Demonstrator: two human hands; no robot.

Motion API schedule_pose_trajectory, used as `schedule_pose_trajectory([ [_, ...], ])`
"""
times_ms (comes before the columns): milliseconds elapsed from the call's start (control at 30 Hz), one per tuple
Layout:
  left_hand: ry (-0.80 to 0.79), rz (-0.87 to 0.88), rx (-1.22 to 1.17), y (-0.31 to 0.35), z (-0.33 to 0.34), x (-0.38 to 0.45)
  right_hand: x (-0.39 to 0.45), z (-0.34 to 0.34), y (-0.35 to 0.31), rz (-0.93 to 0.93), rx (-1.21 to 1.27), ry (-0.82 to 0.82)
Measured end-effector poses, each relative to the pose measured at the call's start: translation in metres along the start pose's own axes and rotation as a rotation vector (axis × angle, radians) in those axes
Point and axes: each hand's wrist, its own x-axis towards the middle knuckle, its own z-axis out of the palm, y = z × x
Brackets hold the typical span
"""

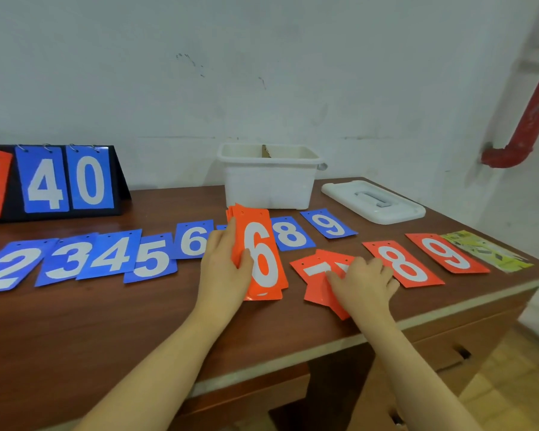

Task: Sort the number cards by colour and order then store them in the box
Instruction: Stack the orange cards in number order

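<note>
Head view, mid-task: sorting well on, storing not begun. Left hand clamps a stack of orange cards at frame centre, 6 on top; how many are under it I cannot tell. Right hand lies flat, fingers spread, pressing on orange 7 cards, seemingly two overlapped. Orange 8 and orange 9 lie singly to the right on the tabletop. Blue row across the left-centre is ordered: seven faces readable, 2, 3, 4, 5, 6, 8, 9; the 7 is mostly hidden behind the stack. White box at upper centre is open, holds no cards as far as shows; lid lies beside it.
</note>
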Motion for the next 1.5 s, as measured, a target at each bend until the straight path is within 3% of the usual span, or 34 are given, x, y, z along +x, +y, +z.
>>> schedule_pose_trajectory([
  [167, -0.022, 0.021, -0.017, 0.003, 0.001, -0.004, -0.007, 0.002, -0.005, 0.059, -0.073, 0.015],
  [400, 0.019, -0.034, 0.000, -0.001, -0.002, -0.003, 0.013, -0.002, -0.017, 0.034, 0.136, -0.223],
  [533, 0.099, -0.041, -0.020, -0.005, -0.006, 0.000, 0.007, -0.001, -0.017, -0.094, 0.505, -0.086],
  [667, 0.126, -0.064, -0.041, -0.002, -0.007, 0.003, 0.001, -0.014, -0.023, -0.096, 1.020, 0.155],
  [733, 0.098, -0.016, -0.056, 0.005, -0.001, 0.004, 0.000, -0.023, -0.031, -0.118, 1.227, 0.163],
  [800, 0.048, 0.060, -0.110, 0.016, 0.008, 0.003, -0.001, -0.021, -0.041, -0.149, 1.279, 0.153],
  [967, -0.016, 0.025, -0.328, 0.039, 0.033, 0.001, 0.002, -0.005, -0.040, -0.127, 1.187, 0.137],
  [1067, -0.008, 0.035, -0.290, 0.043, 0.046, 0.005, 0.008, -0.008, -0.022, -0.180, 1.068, 0.155],
  [1167, -0.016, 0.036, -0.259, 0.047, 0.062, 0.009, 0.033, -0.013, 0.013, -0.167, 0.629, 0.237],
  [1300, -0.081, 0.019, -0.204, 0.053, 0.086, 0.014, 0.063, -0.024, 0.068, -0.119, -0.087, 0.114],
  [1500, -0.163, 0.032, -0.124, 0.053, 0.111, 0.015, 0.078, -0.023, 0.088, -0.009, -0.123, -0.085],
])
